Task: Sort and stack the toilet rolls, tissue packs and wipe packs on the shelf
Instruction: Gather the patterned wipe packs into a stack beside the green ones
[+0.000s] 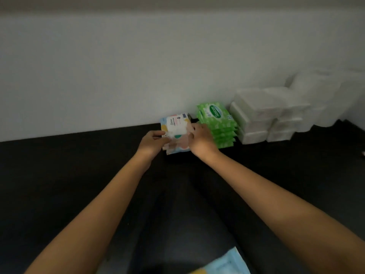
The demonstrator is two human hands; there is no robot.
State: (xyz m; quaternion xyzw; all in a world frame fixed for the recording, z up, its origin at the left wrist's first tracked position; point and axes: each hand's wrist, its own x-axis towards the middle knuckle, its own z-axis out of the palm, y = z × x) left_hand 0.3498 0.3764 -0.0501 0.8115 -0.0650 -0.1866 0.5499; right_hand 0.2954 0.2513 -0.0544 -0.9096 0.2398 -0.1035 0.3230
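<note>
With left hand (pixel 153 142) and right hand (pixel 200 139) gripping its ends, you're seating the pastel wipe pack (pixel 176 129) on its pile (pixel 178 149) on the shelf (pixel 79 165) beside the green packs (pixel 218 124); next, square it and let go.

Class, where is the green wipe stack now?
Head view, right of centre: the green wipe stack stands at the wall between the pastel packs and white tissue packs.

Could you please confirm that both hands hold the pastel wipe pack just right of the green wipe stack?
Not quite: the head view shows the pastel wipe pack just left of the green wipe stack, not right. The left hand and right hand do hold it.
</note>
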